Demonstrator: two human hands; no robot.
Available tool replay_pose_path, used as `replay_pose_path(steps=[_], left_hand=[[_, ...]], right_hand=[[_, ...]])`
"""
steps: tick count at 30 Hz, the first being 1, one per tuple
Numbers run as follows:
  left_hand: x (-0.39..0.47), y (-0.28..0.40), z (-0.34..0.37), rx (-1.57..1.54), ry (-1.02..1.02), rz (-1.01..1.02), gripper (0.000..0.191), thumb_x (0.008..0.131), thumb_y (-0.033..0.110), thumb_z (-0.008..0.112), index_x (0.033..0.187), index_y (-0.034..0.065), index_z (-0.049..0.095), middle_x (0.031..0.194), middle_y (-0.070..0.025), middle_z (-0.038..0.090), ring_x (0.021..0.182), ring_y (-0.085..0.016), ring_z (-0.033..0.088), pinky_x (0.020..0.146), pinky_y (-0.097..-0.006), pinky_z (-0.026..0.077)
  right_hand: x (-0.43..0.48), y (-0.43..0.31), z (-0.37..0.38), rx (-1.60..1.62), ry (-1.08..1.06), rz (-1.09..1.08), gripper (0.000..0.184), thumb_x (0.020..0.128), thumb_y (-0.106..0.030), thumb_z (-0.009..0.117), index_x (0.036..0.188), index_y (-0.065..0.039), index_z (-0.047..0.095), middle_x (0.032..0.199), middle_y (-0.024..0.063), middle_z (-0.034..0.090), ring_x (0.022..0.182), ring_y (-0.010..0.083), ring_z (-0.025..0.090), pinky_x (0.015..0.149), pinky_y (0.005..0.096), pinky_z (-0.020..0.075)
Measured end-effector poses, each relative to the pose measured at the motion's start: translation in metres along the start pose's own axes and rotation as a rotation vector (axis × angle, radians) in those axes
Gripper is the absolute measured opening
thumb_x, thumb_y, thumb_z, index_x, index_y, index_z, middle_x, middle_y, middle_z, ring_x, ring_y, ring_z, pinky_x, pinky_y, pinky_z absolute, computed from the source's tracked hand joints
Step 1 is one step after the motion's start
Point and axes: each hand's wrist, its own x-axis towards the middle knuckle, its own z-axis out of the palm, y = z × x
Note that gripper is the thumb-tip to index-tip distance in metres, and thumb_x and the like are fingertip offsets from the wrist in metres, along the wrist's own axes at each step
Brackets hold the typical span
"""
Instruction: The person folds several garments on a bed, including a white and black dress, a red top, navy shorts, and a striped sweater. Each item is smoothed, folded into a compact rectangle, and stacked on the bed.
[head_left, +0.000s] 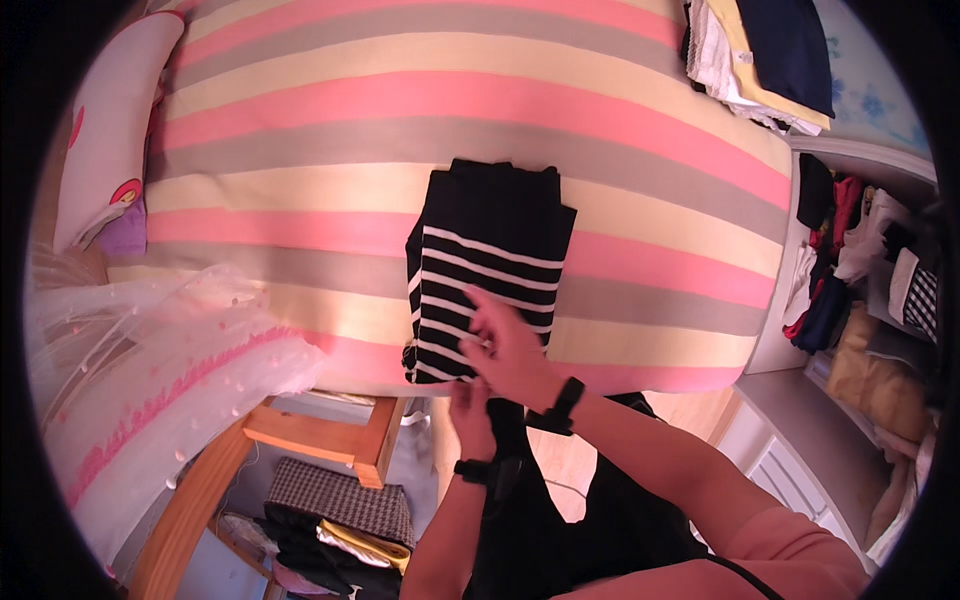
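Observation:
A black garment with white stripes (487, 277) lies folded into a rough rectangle on the striped bedsheet (315, 97), near the bed's front edge. Over its lower right part is my right hand (506, 352), fingers spread and a little blurred, with nothing held in them; whether it touches the cloth cannot be told. My left hand (471, 420) is at the garment's lower edge, below the right one. Its fingertips are partly hidden, so its grip is unclear. Both wrists wear black bands.
A stack of folded clothes (780, 67) lies at the bed's far right corner. To the right stands an open compartment with clothes (817, 262). A pillow (120, 135) and sheer netting (187, 360) are at the left, above a wooden frame (315, 433) and more clothes (337, 502) lower down.

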Motion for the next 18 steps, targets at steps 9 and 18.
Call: replay_pose_path(steps=[9,18], left_hand=[[0.064,0.070,-0.040,-0.475,-0.142,-0.177,0.049,0.102,0.035,0.062,0.142,0.0089,0.053,0.142,-0.0084,0.059,0.123,-0.025,0.061,0.100,-0.0451,0.052],[-0.011,0.234,-0.009,-0.343,-0.329,-0.191,0.059,0.092,0.033,0.064,0.145,0.0095,0.050,0.140,-0.0092,0.061,0.129,-0.030,0.057,0.106,-0.0524,0.047]], right_hand=[[-0.031,0.073,-0.030,0.355,0.184,0.391,0.087,0.090,-0.032,0.080,0.153,0.002,0.032,0.149,0.0185,0.049,0.137,0.0286,0.048,0.112,0.0437,0.0429],[-0.063,-0.054,-0.073,0.853,0.136,0.382,0.068,0.091,-0.010,0.071,0.150,-0.001,0.038,0.139,0.0145,0.056,0.123,0.0225,0.058,0.103,0.0360,0.0501]])
